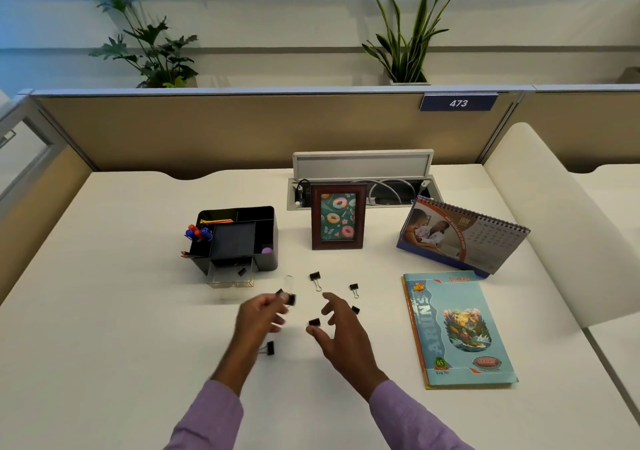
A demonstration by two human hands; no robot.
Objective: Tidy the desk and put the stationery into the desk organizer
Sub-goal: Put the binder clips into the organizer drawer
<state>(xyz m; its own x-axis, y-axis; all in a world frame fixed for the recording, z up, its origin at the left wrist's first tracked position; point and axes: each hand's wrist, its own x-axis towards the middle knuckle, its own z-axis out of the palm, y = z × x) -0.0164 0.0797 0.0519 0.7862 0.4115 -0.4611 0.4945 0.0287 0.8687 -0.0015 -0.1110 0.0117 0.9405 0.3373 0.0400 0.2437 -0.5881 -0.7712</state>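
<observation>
Binder clips lie scattered on a white desk (138, 311) in front of a black desk organizer (239, 238), whose clear drawer (230, 278) is pulled out with one clip (241, 271) inside, likely to receive the rest. The left hand (261, 318) pinches a clip (290, 299) at its fingertips. The right hand (341, 328), fingers spread and empty, reaches over another clip (314, 322).

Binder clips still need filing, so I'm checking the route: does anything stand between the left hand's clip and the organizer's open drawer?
Nothing visible does. The left hand pinches a binder clip; only bare desk lies between it and the open drawer of the organizer.
</observation>
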